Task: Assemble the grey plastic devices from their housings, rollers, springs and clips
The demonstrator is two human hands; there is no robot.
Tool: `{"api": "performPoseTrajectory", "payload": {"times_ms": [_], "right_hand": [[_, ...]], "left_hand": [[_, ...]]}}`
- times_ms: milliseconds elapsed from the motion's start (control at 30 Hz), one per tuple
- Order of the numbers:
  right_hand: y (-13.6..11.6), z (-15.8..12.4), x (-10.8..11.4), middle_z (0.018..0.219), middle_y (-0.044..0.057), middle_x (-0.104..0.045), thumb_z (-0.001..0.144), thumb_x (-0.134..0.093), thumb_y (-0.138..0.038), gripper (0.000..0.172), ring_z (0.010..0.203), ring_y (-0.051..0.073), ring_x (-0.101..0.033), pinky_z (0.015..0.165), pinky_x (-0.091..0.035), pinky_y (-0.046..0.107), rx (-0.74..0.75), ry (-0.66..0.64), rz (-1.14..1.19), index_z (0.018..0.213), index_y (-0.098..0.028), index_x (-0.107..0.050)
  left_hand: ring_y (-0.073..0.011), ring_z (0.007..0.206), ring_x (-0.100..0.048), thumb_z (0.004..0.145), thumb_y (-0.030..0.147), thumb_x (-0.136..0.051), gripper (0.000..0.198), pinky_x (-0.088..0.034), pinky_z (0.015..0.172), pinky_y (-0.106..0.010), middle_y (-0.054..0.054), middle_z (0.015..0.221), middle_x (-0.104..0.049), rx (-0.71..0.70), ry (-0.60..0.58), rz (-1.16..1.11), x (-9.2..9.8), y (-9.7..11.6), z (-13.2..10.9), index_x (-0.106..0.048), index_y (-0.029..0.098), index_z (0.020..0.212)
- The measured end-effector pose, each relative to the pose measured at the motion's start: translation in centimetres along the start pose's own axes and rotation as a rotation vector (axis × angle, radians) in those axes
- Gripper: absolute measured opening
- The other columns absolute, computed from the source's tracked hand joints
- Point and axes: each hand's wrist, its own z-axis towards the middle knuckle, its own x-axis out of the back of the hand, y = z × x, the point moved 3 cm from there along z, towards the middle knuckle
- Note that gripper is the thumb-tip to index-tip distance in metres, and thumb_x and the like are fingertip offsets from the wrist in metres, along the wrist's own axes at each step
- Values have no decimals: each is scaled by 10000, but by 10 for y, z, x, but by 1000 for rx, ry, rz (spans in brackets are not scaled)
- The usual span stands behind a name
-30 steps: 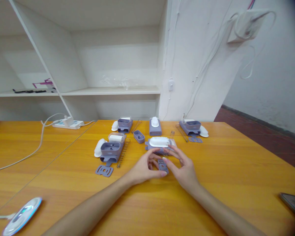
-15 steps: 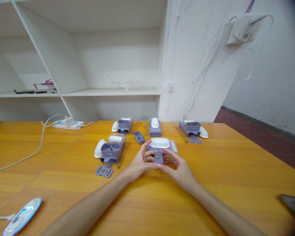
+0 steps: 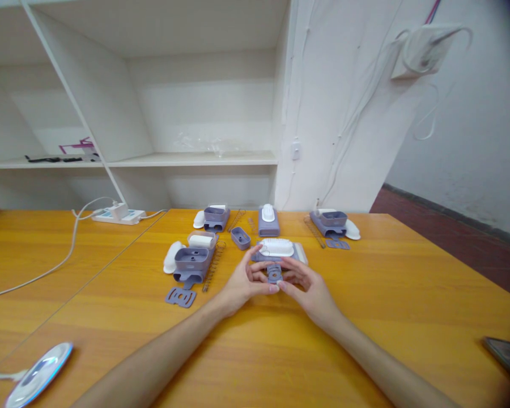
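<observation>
My left hand (image 3: 240, 284) and my right hand (image 3: 306, 289) meet over the middle of the orange table (image 3: 365, 317). Together they pinch a small flat purple plate (image 3: 274, 273) with a slot and a hole, held upright just above the table. Fingers of both hands curl around its edges. Right behind it lies a purple base with a white ribbed top (image 3: 276, 247).
More purple and white parts lie behind: a purple housing (image 3: 191, 259), a flat purple plate (image 3: 181, 296), a spring (image 3: 213, 264), a small tray (image 3: 241, 237), further sets (image 3: 268, 220) (image 3: 334, 221). A power strip (image 3: 118, 214), a round device (image 3: 38, 374) and a phone (image 3: 508, 351) sit at the edges.
Both hands lifted the small purple plate off the table and tipped it upright, drawing slightly toward the ribbed piece. The camera view barely shifted.
</observation>
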Motion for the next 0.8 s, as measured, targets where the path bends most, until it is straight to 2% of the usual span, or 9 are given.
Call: {"api": "performPoseTrajectory", "payload": {"times_ms": [433, 800], "right_hand": [[2, 1, 1, 1134, 115, -636, 697, -715, -324, 508, 787, 193, -645, 763, -541, 393, -21, 15, 33, 1163, -196, -558], [2, 0, 0, 1087, 113, -664, 674, -734, -317, 534, 711, 171, -638, 728, -539, 371, -58, 23, 69, 1163, -192, -561]], "left_hand": [[-56, 649, -586, 543, 126, -821, 997, -457, 684, -224, -134, 1163, -585, 3, -9, -35, 1, 0, 1, -263, 249, 1360], [-36, 607, -564, 546, 135, -824, 980, -463, 655, -203, -129, 1130, -600, -3, 2, -26, 3, -2, 1, -268, 232, 1348]]}}
